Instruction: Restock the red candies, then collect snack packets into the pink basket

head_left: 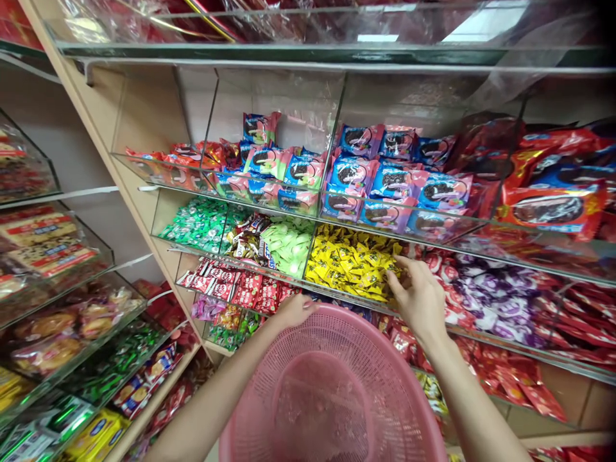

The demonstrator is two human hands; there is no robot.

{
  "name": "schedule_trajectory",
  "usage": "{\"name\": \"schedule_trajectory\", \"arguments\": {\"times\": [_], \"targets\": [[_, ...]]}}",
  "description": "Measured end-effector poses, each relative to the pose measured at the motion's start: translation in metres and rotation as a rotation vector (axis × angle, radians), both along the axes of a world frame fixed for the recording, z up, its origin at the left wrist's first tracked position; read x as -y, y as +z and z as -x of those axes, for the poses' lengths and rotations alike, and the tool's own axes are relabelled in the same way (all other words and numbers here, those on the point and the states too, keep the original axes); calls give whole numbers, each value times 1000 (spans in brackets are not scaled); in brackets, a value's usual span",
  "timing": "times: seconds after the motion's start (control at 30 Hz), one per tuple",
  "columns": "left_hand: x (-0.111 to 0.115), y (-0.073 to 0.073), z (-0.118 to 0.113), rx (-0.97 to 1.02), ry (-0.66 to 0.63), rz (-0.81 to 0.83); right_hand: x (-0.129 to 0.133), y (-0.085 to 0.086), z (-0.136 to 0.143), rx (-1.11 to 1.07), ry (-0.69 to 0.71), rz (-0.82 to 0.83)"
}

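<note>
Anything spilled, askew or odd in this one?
Nothing looks spilled or damaged; the basket and yellow sweets look normal. Mildly odd: what looks like loose clear plastic droops past the top shelf, upper right, and one blue pack sits alone atop its pile, left of centre.

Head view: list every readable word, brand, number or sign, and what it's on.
None can be read with certainty.
Blue-and-pink cookie packets: white lettering, too blurred.
Red-and-white sachets: pale lettering, too small.
Yellow-wrapped sweets: dark marks, too small.
Yellow packs at lower left: blue label, blurred.
Red-banded packs at far left: pale lettering, blurred.
Pink basket: no lettering visible.
</note>
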State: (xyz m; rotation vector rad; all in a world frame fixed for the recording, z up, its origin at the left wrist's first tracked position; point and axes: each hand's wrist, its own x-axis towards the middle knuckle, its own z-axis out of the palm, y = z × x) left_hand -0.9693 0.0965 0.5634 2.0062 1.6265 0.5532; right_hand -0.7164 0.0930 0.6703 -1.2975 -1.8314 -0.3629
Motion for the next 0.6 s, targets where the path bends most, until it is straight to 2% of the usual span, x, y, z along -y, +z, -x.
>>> {"name": "schedule_trajectory", "arguments": {"times": [0.2,0.4,0.5,0.6], "targets": [[-1,-1,-1,-7,-6,3,6,-3,2,-22,29,-11],[-2,-1,1,-6,-20,8,24,5,10,-75,66,9],[-2,0,0,-4,-28,3,38,-2,22,-69,244,116],[2,2,1,4,-6,-2,49,-26,42,123,508,364]]}}
